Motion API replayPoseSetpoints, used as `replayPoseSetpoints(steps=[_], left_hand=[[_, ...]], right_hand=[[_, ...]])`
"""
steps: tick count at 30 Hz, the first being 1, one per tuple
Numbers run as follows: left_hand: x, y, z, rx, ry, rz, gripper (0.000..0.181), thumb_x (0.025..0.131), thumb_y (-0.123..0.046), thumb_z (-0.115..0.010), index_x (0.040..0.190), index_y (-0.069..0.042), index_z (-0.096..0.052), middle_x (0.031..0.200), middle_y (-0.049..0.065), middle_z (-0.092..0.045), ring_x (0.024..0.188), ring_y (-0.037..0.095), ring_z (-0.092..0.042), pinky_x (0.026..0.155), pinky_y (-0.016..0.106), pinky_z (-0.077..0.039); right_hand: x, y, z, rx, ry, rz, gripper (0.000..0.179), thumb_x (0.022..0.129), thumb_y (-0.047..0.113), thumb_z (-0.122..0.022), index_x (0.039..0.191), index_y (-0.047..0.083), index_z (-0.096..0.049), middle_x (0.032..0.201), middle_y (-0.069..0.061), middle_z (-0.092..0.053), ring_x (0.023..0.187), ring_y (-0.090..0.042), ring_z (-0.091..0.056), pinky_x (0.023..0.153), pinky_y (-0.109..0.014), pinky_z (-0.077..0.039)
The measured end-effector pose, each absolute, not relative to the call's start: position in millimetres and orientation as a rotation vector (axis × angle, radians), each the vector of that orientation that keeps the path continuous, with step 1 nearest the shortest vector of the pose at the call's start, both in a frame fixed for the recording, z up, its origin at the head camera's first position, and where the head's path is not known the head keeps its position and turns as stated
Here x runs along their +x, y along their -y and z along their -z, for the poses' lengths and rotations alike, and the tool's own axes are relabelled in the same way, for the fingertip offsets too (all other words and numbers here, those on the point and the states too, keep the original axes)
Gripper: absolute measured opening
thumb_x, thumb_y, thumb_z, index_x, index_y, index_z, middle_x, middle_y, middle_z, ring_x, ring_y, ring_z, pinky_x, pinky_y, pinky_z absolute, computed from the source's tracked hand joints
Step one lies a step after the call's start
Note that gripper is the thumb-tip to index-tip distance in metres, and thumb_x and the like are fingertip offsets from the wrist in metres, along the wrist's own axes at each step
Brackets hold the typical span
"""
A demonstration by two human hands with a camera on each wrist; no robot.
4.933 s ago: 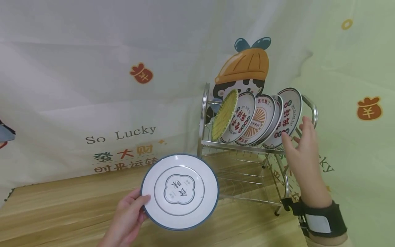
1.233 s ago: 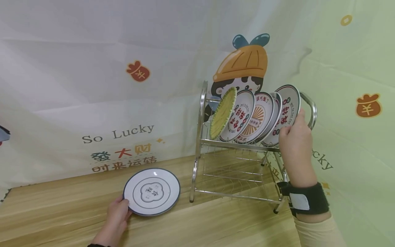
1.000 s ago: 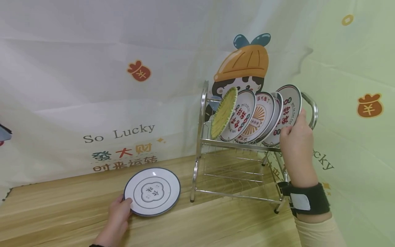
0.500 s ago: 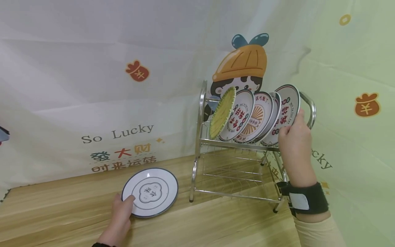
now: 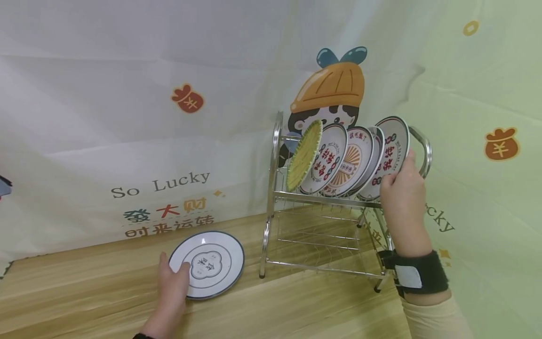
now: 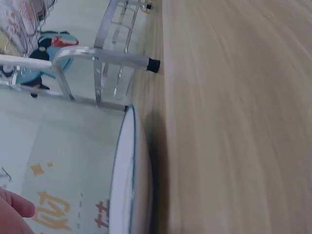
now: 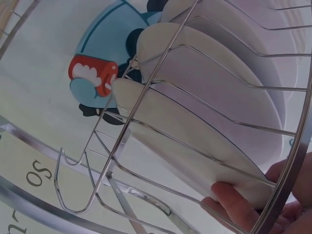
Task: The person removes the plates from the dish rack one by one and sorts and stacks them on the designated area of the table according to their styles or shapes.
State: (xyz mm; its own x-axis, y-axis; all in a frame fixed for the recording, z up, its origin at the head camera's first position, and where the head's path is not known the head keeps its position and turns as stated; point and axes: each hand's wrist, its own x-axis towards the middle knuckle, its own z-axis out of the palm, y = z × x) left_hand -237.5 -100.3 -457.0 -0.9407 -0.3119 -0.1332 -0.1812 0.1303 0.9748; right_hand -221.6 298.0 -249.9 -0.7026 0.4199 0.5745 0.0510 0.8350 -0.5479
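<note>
A white plate (image 5: 226, 268) with a blue rim and a dark four-lobed emblem lies on the wooden table, left of the metal dish rack (image 5: 326, 197). My left hand (image 5: 172, 287) is at its left edge, thumb and finger spread apart. In the left wrist view the side of this plate (image 6: 127, 170) shows above the table, with a fingertip (image 6: 19, 204) apart from it. My right hand (image 5: 404, 197) grips the rightmost plate (image 5: 395, 136) by its right edge, in the rack's upper tier. From below, the right wrist view shows fingertips (image 7: 231, 200) against that plate's back (image 7: 180, 129).
Several more plates (image 5: 353, 162) lean in the upper tier, with a yellow green-edged round piece (image 5: 305, 155) leftmost. The lower tier (image 5: 319, 242) is bare wire above the wooden tabletop (image 5: 84, 292). A printed cloth (image 5: 106, 117) hangs close behind.
The blue-rimmed plate has come down to the left onto the table, and my left hand has let go of it. My right hand has closed on the rightmost plate.
</note>
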Motion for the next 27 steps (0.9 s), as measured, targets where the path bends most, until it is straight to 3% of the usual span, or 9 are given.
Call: replayPoseSetpoints(steps=[4, 8, 15, 22, 27], left_hand=[[-234, 84, 442, 0.351, 2.310, 1.920, 0.071, 0.088, -0.012, -0.041, 0.139, -0.009, 0.008, 0.145, 0.013, 0.008, 0.131, 0.030, 0.003, 0.106, 0.043, -0.003], [-234, 66, 434, 0.179, 2.348, 1.877, 0.069, 0.087, -0.015, -0.046, 0.141, -0.008, -0.003, 0.146, 0.011, -0.006, 0.130, 0.031, -0.011, 0.105, 0.044, -0.017], [-238, 32, 444, -0.140, 2.378, 1.860, 0.059, 0.086, -0.017, -0.053, 0.137, -0.008, -0.024, 0.140, 0.011, -0.027, 0.126, 0.025, -0.028, 0.098, 0.040, -0.033], [-240, -2, 453, -0.331, 2.390, 1.977, 0.052, 0.087, -0.013, -0.050, 0.134, -0.008, -0.031, 0.136, 0.010, -0.034, 0.121, 0.027, -0.036, 0.098, 0.039, -0.034], [-242, -18, 452, -0.333, 2.426, 1.961, 0.046, 0.088, -0.012, -0.048, 0.132, -0.005, -0.034, 0.127, 0.011, -0.045, 0.114, 0.024, -0.045, 0.095, 0.036, -0.038]], right_hand=[[-222, -298, 250, -0.343, 2.272, -0.658, 0.060, 0.085, 0.006, -0.039, 0.139, 0.007, -0.013, 0.101, -0.027, -0.055, 0.078, -0.038, -0.058, 0.057, -0.043, -0.052], [-223, -297, 252, -0.346, 2.271, -0.661, 0.061, 0.085, 0.007, -0.039, 0.140, 0.008, -0.012, 0.100, -0.026, -0.055, 0.076, -0.037, -0.058, 0.056, -0.042, -0.052], [-223, -298, 254, -0.363, 2.242, -0.685, 0.062, 0.085, 0.006, -0.040, 0.140, 0.010, -0.012, 0.104, -0.026, -0.055, 0.080, -0.036, -0.058, 0.061, -0.042, -0.052], [-224, -298, 254, -0.357, 2.229, -0.672, 0.061, 0.085, 0.006, -0.041, 0.140, 0.010, -0.014, 0.102, -0.025, -0.055, 0.079, -0.037, -0.058, 0.062, -0.043, -0.052], [-223, -297, 254, -0.353, 2.231, -0.679, 0.061, 0.085, 0.005, -0.041, 0.140, 0.011, -0.013, 0.106, -0.025, -0.054, 0.082, -0.037, -0.057, 0.064, -0.043, -0.052]])
